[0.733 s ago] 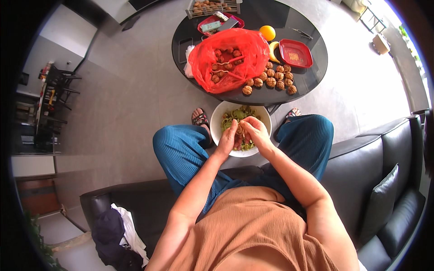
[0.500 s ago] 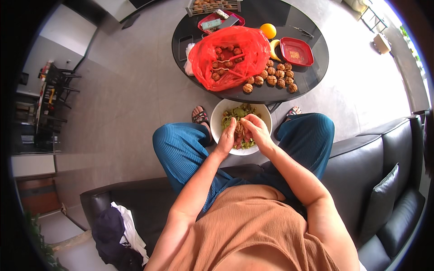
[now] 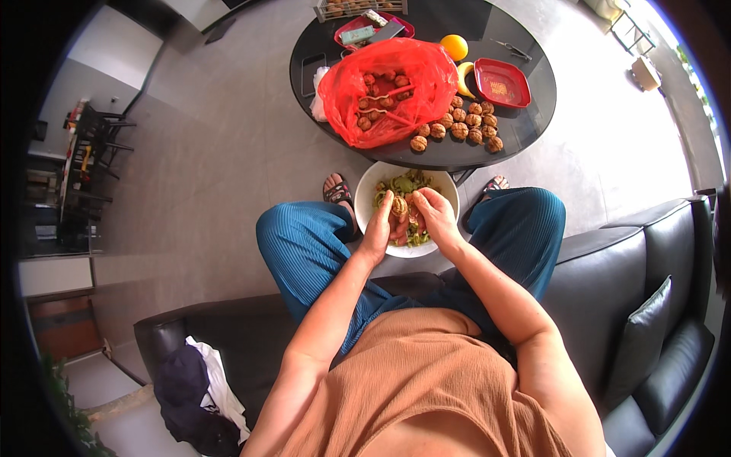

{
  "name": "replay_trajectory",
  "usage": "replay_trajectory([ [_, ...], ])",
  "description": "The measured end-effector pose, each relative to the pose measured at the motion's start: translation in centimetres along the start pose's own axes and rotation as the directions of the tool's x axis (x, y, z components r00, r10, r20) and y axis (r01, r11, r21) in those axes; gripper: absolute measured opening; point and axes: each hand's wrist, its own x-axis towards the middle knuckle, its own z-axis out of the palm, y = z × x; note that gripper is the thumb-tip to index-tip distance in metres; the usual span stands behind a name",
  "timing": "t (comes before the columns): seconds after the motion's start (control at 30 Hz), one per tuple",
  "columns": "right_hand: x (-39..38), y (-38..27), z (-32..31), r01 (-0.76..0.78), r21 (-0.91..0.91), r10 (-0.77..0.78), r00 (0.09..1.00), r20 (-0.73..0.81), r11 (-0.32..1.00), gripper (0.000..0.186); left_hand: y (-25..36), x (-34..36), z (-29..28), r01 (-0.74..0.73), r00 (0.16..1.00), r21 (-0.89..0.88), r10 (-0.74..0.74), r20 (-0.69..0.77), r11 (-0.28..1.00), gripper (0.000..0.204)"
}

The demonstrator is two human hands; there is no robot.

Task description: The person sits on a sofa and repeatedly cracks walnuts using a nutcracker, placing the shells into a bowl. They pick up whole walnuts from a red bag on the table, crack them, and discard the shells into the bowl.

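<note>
Brown walnut [image 3: 400, 206] between hands [image 3: 376, 231] [image 3: 437, 221] over white bowl [image 3: 364, 199], clear of table's edge [image 3: 457, 163].

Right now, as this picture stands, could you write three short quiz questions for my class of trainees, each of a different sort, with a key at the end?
1. Short answer: which of the person's hands has the walnut against its thumb?
2. Fill in: on the black table, the loose walnuts lie to the ____ of the red bag, as seen in the picture.
3. True or false: the white bowl stands on top of the black table.

Key:
1. The left hand.
2. Right.
3. False; it sits below the hands, between the person's feet.
</note>
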Motion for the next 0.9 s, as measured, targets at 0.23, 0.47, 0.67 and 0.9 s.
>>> replay_trajectory([
  [0.23, -0.3, -0.5, 0.6, 0.233, -0.292, -0.246, 0.969, -0.009, 0.928, 0.031, -0.6, 0.9, -1.0, -0.037, 0.993, 0.054, 0.042, -0.108, 0.998, 0.053],
  [0.47, -0.5, -0.4, 1.2, 0.317, -0.437, -0.321, 0.945, 0.067, 0.842, 0.028, -1.0, 0.9, -1.4, -0.058, 0.995, 0.14, 0.068, -0.071, 0.988, 0.055],
  [0.67, -0.8, -0.6, 1.6, 0.277, -0.303, -0.264, 0.961, 0.083, 0.912, 0.025, -1.2, 0.9, -1.1, -0.123, 0.975, 0.285, 0.17, -0.143, 0.951, 0.059],
  [0.9, -0.7, 0.1, 1.5, 0.287, -0.371, -0.279, 0.957, 0.077, 0.883, 0.026, -1.9, 1.2, -1.1, -0.216, 0.937, 0.402, 0.305, -0.172, 0.89, 0.061],
])
